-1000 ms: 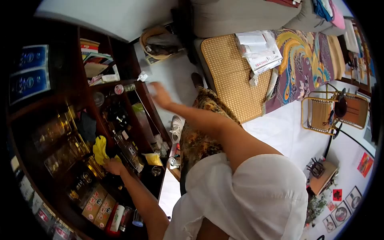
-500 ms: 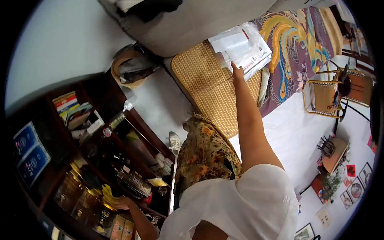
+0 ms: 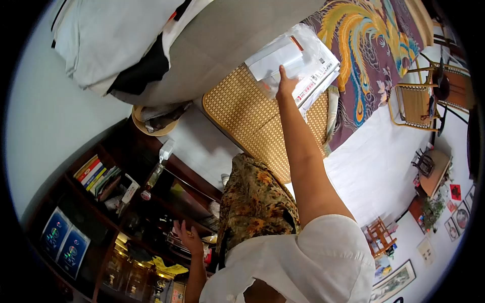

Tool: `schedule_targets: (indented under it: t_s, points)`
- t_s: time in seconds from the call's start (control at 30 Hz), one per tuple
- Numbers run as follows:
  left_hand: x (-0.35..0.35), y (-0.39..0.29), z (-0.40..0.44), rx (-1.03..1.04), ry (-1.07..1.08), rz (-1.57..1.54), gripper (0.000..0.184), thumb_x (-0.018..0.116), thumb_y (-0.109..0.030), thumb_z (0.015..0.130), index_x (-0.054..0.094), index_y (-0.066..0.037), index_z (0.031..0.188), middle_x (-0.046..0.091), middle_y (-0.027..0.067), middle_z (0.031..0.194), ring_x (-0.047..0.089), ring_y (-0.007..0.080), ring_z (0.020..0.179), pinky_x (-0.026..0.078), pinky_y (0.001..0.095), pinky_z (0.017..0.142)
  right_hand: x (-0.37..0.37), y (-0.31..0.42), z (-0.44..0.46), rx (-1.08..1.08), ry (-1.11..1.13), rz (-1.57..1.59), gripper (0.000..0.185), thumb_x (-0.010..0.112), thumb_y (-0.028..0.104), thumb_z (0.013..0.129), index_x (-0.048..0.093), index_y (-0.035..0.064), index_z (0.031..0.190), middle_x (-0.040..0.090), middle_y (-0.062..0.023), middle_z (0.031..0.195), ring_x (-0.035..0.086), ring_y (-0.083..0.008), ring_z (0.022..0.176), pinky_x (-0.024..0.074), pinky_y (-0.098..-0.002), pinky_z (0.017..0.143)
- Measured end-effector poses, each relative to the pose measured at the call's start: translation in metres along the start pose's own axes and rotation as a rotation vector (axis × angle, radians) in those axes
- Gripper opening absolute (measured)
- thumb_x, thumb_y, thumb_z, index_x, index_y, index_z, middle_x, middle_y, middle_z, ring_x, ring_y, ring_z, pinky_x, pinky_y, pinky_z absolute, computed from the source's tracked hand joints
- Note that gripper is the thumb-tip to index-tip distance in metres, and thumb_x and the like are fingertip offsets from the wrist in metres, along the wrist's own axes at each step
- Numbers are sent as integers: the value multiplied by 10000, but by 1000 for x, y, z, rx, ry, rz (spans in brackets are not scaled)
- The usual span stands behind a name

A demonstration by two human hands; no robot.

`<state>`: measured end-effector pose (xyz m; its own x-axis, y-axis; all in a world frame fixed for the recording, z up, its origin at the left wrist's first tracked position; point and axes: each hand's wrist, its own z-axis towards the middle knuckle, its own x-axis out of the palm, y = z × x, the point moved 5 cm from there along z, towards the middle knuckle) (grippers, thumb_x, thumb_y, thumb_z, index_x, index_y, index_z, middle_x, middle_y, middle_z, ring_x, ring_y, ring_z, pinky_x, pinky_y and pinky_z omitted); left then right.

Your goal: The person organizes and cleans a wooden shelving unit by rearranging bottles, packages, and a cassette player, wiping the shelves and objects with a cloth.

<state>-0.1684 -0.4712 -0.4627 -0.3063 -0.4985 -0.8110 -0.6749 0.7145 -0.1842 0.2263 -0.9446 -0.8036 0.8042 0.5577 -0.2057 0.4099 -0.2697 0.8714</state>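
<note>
My left hand (image 3: 189,239) is raised in front of the dark shelf unit, its fingers apart and nothing visible in it. A yellow item (image 3: 169,267) lies below it on the shelf, beside golden boxed ornaments (image 3: 134,278). My right arm stretches forward to a stack of papers in a clear plastic bag (image 3: 316,60). That stack rests on a woven mat (image 3: 247,113). My right hand (image 3: 287,85) grips its near edge, with one digit lying on top; the other fingers are partly hidden.
The dark shelf unit (image 3: 113,151) holds books (image 3: 93,174) and blue cards (image 3: 64,242). A round basket (image 3: 154,126) stands on the floor by the wall. Pale and black clothing (image 3: 121,50) lies over the sofa back. A phoenix-patterned cloth (image 3: 353,65) and bamboo chairs (image 3: 417,103) are to the right.
My left hand has come up off the yellow item and opened. My right hand has moved further over the bagged papers. The whole view has shifted, showing more clothing at upper left.
</note>
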Motion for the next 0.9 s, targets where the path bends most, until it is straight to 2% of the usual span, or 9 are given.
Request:
schedule_targets:
  t_s: [0.03,0.17,0.2,0.3,0.33,0.43,0.63,0.83,0.9]
  points:
    - [2,-11,5,-5,36,-36,387,534,-122,937,497,-37,1313,213,160,1532,279,343,1382,317,448,1086,8,5,-3,13,-22,-15,938,849,248,691,299,-92,1370,440,-210,1371,433,-325,1248,348,-380,1045]
    - [10,-18,22,-28,91,-128,356,546,-146,937,525,-40,1275,247,149,1513,306,355,1368,348,441,1063,33,12,-11,333,-84,76,914,864,260,670,350,-102,1334,494,-227,1308,520,-359,1141,433,-425,961]
    - [12,-14,24,25,84,-95,351,539,-154,938,527,-32,1266,266,154,1498,371,350,1318,381,423,1023,40,12,-9,294,-132,-100,812,865,217,668,423,-95,1273,551,-218,1218,560,-353,1069,481,-445,881]
    - [13,-10,30,1,136,-155,349,532,-160,938,529,-21,1258,276,161,1488,424,338,1258,403,420,980,61,9,0,228,-91,33,713,858,155,671,471,-80,1223,578,-205,1164,573,-334,1041,498,-439,844]
    - [12,-15,32,6,127,-137,341,534,-143,931,538,-12,1246,293,163,1474,457,321,1211,431,402,930,64,6,2,282,-85,69,760,859,213,662,442,-72,1230,555,-256,1211,581,-370,1063,472,-425,915]
    - [19,-1,40,-25,155,-187,324,531,-130,932,547,-7,1232,307,162,1462,478,310,1196,450,387,915,68,12,7,269,-119,84,672,840,97,678,480,-55,1224,594,-201,1147,613,-318,958,514,-409,807]
    - [26,1,49,-33,194,-267,334,542,-183,962,546,-12,1249,385,150,1410,521,275,1159,466,402,950,71,25,5,171,-224,-258,582,816,80,657,541,-70,1147,636,-222,1069,649,-334,889,531,-391,777]
    - [31,-1,53,-43,223,-362,314,529,-173,966,557,-9,1233,409,152,1397,517,275,1171,450,393,971,55,26,2,190,-180,-134,533,802,68,640,577,-72,1103,653,-224,1029,658,-348,859,536,-395,763]
    - [40,19,52,-3,196,-275,302,528,-139,947,566,-18,1221,423,155,1377,497,282,1190,442,382,960,47,31,-1,160,-183,-98,517,798,54,638,577,-77,1086,654,-200,989,654,-317,812,536,-387,723]
